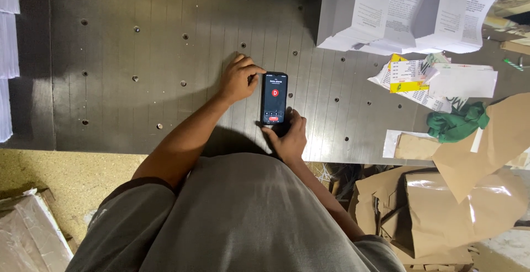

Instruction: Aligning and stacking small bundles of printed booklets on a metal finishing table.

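A black smartphone (274,97) with a lit screen lies flat on the dark metal table (165,84). My left hand (238,79) rests on the table at the phone's top left corner, fingers curled and a fingertip touching its edge. My right hand (287,137) is at the phone's lower end, fingers around its bottom edge and the thumb up along the right side.
Stacks of folded white printed sheets (397,12) stand at the back right. Loose papers with a yellow slip (430,79), a green cloth (457,124) and brown paper wrapping (464,195) crowd the right. White paper stacks (6,57) line the left edge. The table has rows of small holes.
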